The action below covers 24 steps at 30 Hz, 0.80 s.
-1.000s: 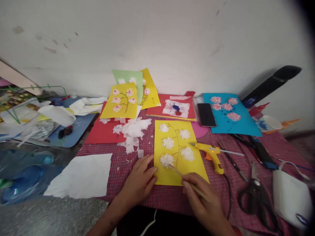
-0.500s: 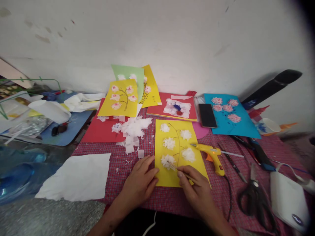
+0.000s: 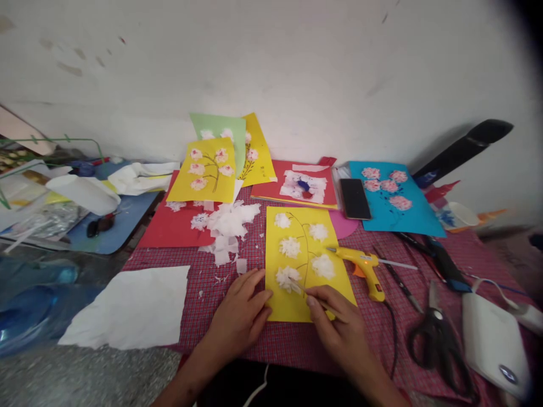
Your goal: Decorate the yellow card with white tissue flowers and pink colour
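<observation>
A yellow card (image 3: pixel 280 305) lies in front of me, with a drawn branch and several white tissue-paper flowers on it. My right hand (image 3: pixel 339 316) pinches a thin stick (image 3: pixel 300 287) over the card's lower part. The stick's tip touches the lower-left tissue flower (image 3: pixel 288 278). My left hand (image 3: pixel 241 308) rests palm down, fingers stretched, by the card's left edge; it holds nothing. Right of the card lies a yellow glue gun (image 3: pixel 360 263), its nozzle over the card's edge and a glue stick in its back.
Cut tissue pieces (image 3: pixel 231 220) are heaped behind my left hand. A torn white sheet (image 3: pixel 131 308) lies left. Scissors (image 3: pixel 439 339), a white box (image 3: pixel 494 339) and a phone (image 3: pixel 355 199) lie right. Flower cards (image 3: pixel 207 148) lean on the wall; a blue card (image 3: pixel 419 217) lies back right.
The view has shifted slightly. Both hands keep nearly the same places, and the stick's tip stays at the lower-left tissue flower.
</observation>
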Each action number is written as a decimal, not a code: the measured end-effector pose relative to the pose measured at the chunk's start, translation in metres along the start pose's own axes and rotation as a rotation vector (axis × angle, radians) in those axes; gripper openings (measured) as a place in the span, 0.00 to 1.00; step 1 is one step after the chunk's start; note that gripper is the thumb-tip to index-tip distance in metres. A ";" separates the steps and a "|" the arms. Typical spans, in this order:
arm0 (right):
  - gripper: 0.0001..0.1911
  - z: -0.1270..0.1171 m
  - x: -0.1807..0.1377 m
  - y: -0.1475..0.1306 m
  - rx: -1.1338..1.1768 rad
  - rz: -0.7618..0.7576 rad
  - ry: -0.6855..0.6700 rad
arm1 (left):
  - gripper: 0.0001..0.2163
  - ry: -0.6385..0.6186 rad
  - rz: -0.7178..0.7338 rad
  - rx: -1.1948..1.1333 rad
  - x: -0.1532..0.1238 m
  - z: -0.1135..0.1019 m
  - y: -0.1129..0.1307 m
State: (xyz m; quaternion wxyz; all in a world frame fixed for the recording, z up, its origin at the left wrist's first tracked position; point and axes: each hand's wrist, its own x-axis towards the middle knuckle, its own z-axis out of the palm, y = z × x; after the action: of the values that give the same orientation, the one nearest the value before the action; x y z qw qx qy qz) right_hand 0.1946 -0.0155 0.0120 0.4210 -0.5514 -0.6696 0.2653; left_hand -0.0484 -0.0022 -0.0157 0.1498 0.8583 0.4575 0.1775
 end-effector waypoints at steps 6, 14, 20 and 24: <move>0.05 0.003 0.003 0.004 -0.028 -0.028 -0.025 | 0.12 0.021 0.006 0.001 0.000 0.000 0.000; 0.06 0.002 0.005 -0.004 0.002 -0.061 -0.045 | 0.12 0.013 0.007 -0.010 0.000 0.000 0.000; 0.05 0.001 0.004 -0.005 0.009 -0.086 0.000 | 0.12 0.003 0.011 -0.009 0.000 0.000 0.000; 0.05 0.001 0.002 0.000 -0.001 -0.073 -0.027 | 0.12 0.014 0.006 -0.007 0.001 -0.001 0.001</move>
State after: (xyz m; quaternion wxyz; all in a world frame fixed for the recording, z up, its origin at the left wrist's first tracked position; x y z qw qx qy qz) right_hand 0.1935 -0.0138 0.0123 0.4208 -0.5233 -0.6950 0.2568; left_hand -0.0478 -0.0014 -0.0142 0.1493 0.8580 0.4552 0.1857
